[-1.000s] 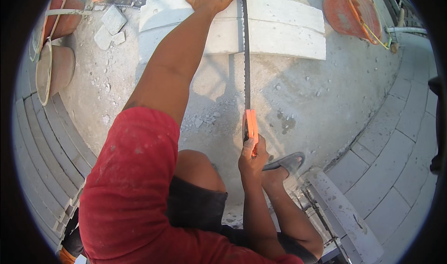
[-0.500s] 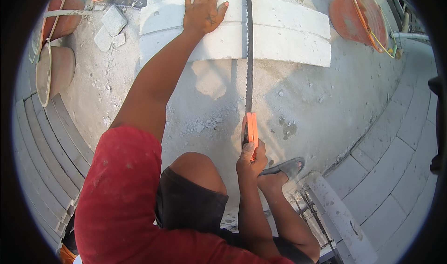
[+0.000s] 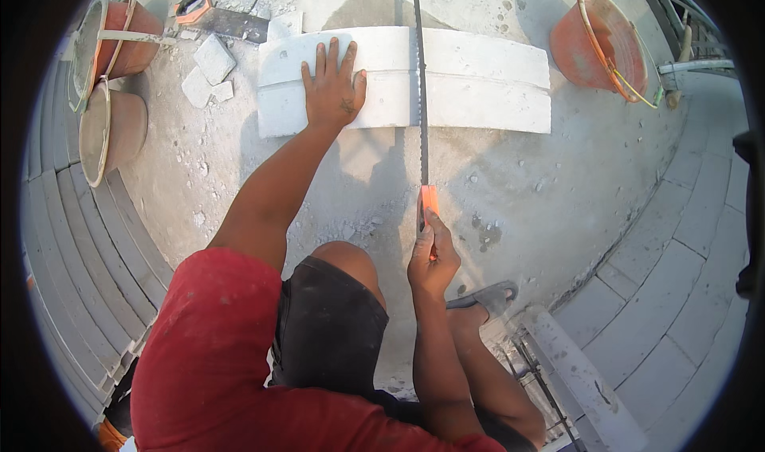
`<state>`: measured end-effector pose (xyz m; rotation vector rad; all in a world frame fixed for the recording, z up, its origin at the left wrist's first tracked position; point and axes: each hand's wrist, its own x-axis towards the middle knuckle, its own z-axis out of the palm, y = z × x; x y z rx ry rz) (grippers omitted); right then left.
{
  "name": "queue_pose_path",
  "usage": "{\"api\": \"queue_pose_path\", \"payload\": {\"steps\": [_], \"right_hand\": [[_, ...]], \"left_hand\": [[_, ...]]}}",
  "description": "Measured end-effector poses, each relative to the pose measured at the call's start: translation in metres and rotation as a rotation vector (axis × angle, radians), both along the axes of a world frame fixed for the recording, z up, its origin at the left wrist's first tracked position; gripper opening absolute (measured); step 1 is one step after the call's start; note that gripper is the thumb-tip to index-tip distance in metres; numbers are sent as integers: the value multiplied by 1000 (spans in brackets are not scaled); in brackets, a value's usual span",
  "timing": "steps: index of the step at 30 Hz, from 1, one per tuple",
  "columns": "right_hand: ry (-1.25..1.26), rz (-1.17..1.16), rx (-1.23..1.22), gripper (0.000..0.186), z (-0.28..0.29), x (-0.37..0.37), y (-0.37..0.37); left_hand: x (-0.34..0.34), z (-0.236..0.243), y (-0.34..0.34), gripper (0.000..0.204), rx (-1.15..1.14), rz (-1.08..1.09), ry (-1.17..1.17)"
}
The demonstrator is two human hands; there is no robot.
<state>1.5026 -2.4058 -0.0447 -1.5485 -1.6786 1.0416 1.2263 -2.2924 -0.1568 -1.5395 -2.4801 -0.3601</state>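
Observation:
A long white block (image 3: 486, 77) with a groove line along its top lies crosswise on the dusty concrete ahead of me. My left hand (image 3: 332, 89) rests flat on its left part, fingers spread. Wrapped round the orange handle of a hand saw (image 3: 424, 125), my right hand (image 3: 433, 257) is on the near side of the block. The toothed blade points away from me and crosses the block near its middle, its tip reaching past the far edge. How deep the blade sits in the block I cannot tell.
A second saw (image 3: 227, 20) with an orange handle lies at the far left, near broken block pieces (image 3: 213, 60). Buckets stand at the left, a red one (image 3: 142, 41) and a brownish one (image 3: 127, 121). Another red bucket (image 3: 570, 41) is at the far right. Grey blocks (image 3: 645, 292) border the right side.
My right hand has moved slightly forward with the saw, so more blade shows beyond the block. The view has shifted, showing more ground behind the block. My left hand stays on the block.

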Motion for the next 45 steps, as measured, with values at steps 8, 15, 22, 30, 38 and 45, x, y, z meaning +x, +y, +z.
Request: {"api": "queue_pose_path", "payload": {"steps": [8, 15, 22, 30, 38, 45], "right_hand": [[-79, 41, -111, 27, 21, -32, 49], [1, 37, -27, 28, 7, -14, 23], [-81, 24, -15, 28, 13, -5, 9], [12, -53, -19, 27, 13, -12, 27], [-62, 38, 86, 27, -4, -17, 26], [-47, 26, 22, 28, 16, 4, 1]], "left_hand": [[1, 4, 0, 55, -62, 25, -25], [0, 5, 0, 54, -82, 40, -17], [-1, 0, 1, 54, -72, 18, -5], [-2, 2, 1, 55, -81, 3, 0], [-1, 2, -1, 54, -73, 4, 22], [-2, -3, 0, 55, -54, 10, 12]]}}
